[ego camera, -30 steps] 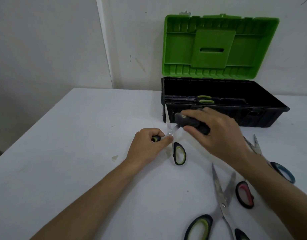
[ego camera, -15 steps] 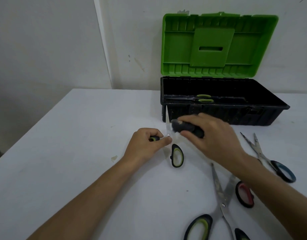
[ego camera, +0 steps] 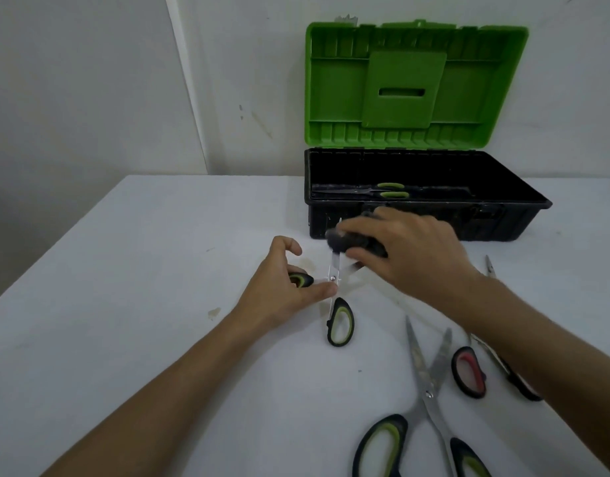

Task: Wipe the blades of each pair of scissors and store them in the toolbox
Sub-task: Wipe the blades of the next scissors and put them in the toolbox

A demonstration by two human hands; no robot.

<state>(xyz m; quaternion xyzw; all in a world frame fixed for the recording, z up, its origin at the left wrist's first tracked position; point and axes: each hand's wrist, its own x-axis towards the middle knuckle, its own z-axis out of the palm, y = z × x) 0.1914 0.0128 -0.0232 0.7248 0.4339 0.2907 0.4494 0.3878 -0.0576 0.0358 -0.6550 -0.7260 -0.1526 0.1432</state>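
Nearest, large green-handled scissors (ego camera: 424, 404) lie splayed on the table (ego camera: 124, 270). Further on, the left hand (ego camera: 286, 284) pinches small open scissors (ego camera: 334, 297) at the pivot while the right hand (ego camera: 410, 249) grips a dark cloth (ego camera: 351, 241) over the blades. Behind, the open toolbox (ego camera: 424, 218) holds another pair (ego camera: 382, 191).

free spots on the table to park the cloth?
Bare: the table's left side, from its left edge to the left hand; also the strip between that forearm and the big green-handled scissors. Crowded: right of centre, scissors lying below the toolbox.
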